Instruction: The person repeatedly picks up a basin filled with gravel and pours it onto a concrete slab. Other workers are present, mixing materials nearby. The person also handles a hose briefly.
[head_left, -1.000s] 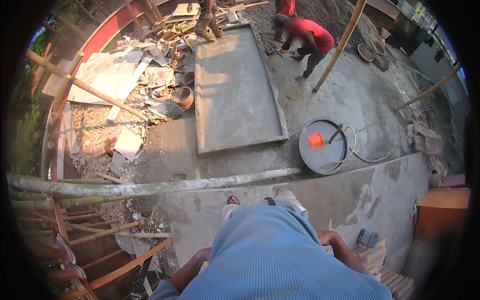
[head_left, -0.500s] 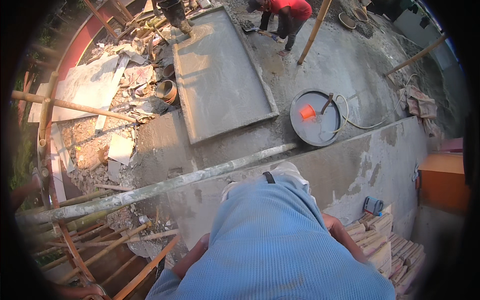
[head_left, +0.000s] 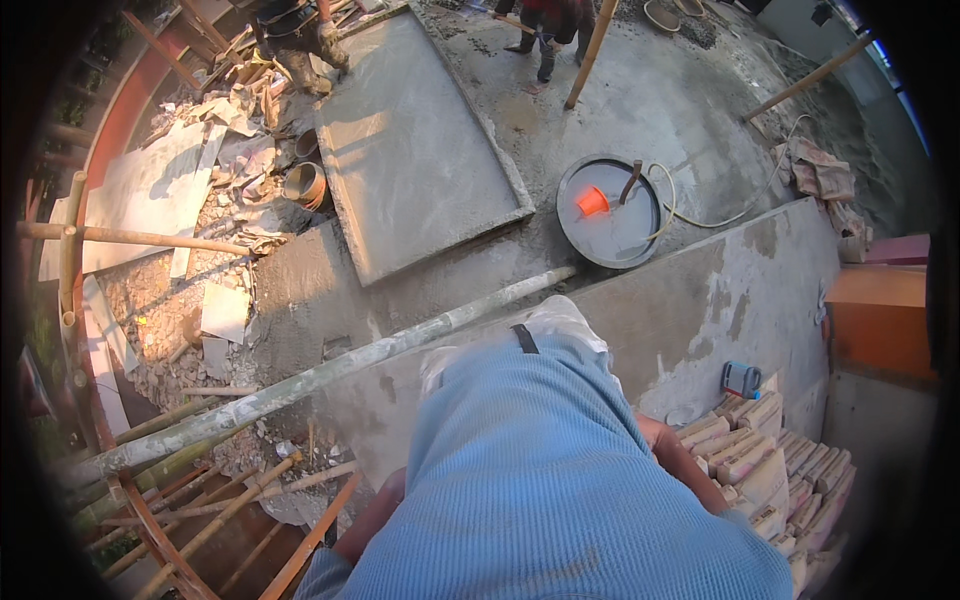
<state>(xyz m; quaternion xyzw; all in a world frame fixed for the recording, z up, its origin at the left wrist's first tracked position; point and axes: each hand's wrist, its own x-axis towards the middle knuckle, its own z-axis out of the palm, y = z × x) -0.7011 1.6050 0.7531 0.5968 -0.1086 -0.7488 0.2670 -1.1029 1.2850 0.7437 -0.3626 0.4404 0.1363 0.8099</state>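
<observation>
Below me spreads my own blue ribbed shirt, and both arms hang at its sides. My right hand point(head_left: 652, 432) is pressed close against the shirt's right edge; its fingers are hidden. At the opposite edge, only part of my left hand point(head_left: 394, 486) shows, its fingers also covered by the shirt. I cannot see anything held in either hand. A grey concrete wall point(head_left: 690, 310) runs in front of me. Past it stands a round black tub point(head_left: 575, 235) of greyish water with an orange pail point(head_left: 592, 201) in it.
A long bamboo pole point(head_left: 400, 350) crosses at left, near a bamboo frame point(head_left: 160, 238). Beyond lies a shallow wet-cement bed point(head_left: 400, 150). Two people work at the far side. A hose point(head_left: 735, 218) trails from the tub; stacked paper sacks point(head_left: 745, 440) and a blue-grey container point(head_left: 741, 379) stand at right.
My view has shifted, so the scene sits slightly higher and further left. The far worker in red has straightened from a stoop. My arms stay at my sides.
</observation>
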